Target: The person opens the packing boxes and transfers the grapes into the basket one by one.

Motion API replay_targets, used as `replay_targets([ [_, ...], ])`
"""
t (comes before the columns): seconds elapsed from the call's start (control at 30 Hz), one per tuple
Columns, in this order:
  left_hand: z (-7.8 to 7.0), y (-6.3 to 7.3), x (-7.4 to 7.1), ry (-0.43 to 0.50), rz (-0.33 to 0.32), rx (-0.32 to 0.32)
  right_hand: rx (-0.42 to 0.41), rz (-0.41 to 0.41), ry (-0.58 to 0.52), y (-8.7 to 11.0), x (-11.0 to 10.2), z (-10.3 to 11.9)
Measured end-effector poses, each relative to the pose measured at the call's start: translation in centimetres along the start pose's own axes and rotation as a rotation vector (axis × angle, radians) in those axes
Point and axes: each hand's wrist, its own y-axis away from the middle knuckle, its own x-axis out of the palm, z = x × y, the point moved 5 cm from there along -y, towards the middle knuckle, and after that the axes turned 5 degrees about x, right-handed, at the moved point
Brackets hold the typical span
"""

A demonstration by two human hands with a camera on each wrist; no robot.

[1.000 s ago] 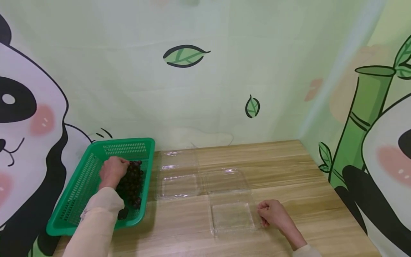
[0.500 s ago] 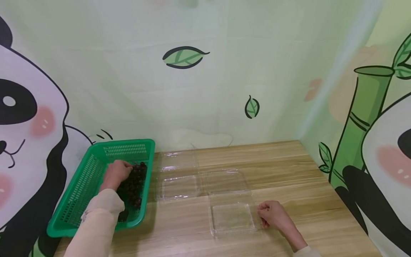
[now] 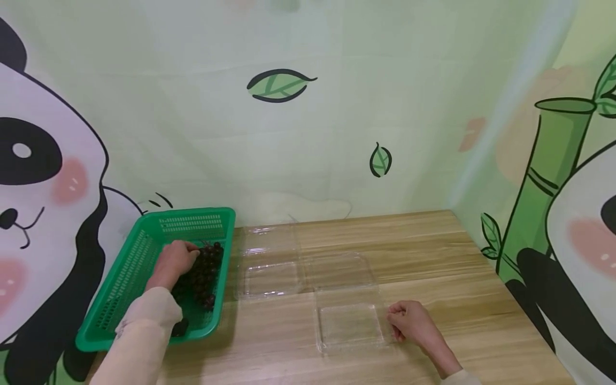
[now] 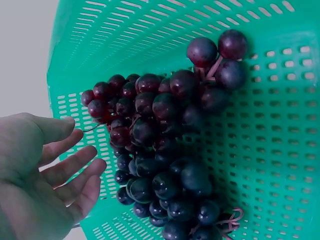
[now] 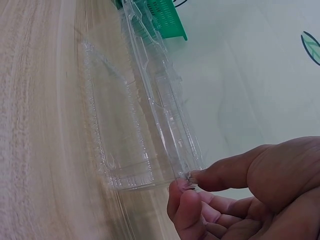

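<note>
In the left wrist view, a bunch of dark red-purple grapes [image 4: 145,105] lies in a green plastic basket [image 4: 280,130], with a darker, blue-black bunch of grapes [image 4: 165,185] against it. My left hand [image 3: 174,262] reaches into the basket; its thumb and index finger pinch the thin stem [image 4: 91,129] at the red bunch's end, the other fingers loosely spread. My right hand [image 3: 409,321] pinches the right edge of a clear plastic clamshell box [image 3: 348,326] between thumb and fingertips. That box lies opened out on the table, its lid [image 3: 340,270] toward the wall.
A second opened clear clamshell box [image 3: 270,280] lies between the basket and the held box. The wooden table [image 3: 423,251] ends at a wall covering [image 3: 308,144] printed with pandas, leaves and bamboo.
My left hand has shifted slightly toward me and to the right along the grapes, then stays nearly still. The right hand keeps its grip on the box edge.
</note>
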Motion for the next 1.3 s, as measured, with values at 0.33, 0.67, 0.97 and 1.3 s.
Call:
replay_targets([
  [0.33,-1.0,1.2,-1.1,-0.059,-0.009,0.048,0.035,-0.027,-0.009,0.0,0.1,0.1],
  [0.67,-1.9,2.1,-1.6,-0.074,0.033,0.078,0.048,-0.054,-0.005,-0.3,-0.2,-0.1],
  [0.97,-2.7,4.4,-2.0,-0.065,-0.024,0.141,0.054,-0.064,0.013,-0.5,-0.5,-0.1],
  [1.3,-4.2,7.3,-1.7,-0.044,-0.052,0.187,0.063,-0.08,0.029,-1.0,-0.8,-0.3],
])
